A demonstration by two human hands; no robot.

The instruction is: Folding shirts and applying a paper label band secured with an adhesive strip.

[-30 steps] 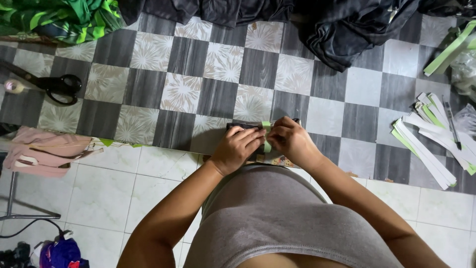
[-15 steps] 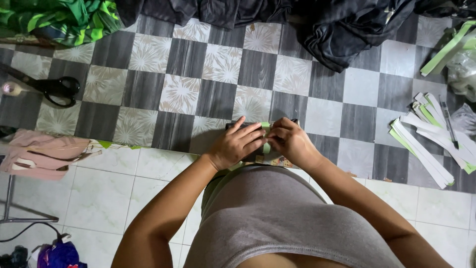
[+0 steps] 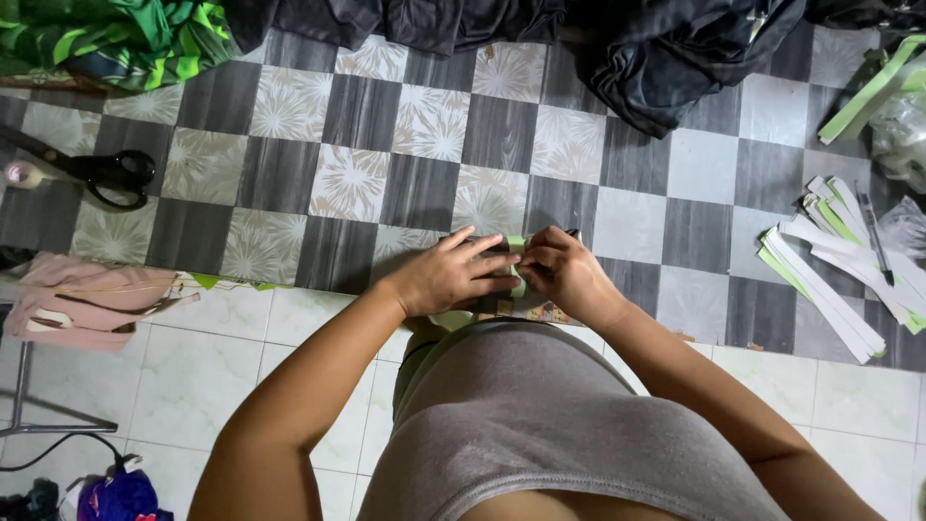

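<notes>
My left hand (image 3: 446, 275) and my right hand (image 3: 563, 272) meet over a small dark piece of fabric with a light green strip (image 3: 517, 253) on the checkered floor mat (image 3: 367, 183), just in front of my body. Both hands press and pinch the piece between their fingers. Most of the piece is hidden under my fingers.
Black scissors (image 3: 101, 174) lie at the left. A pink cloth (image 3: 72, 299) lies at the lower left. Dark fabric (image 3: 666, 58) and green patterned fabric (image 3: 106, 39) pile along the top. A stack of white and green strips (image 3: 834, 275) with a pen (image 3: 873, 236) lies at the right.
My hands stay on the small piece; my left fingers have spread out flatter over it. The view has shifted slightly.
</notes>
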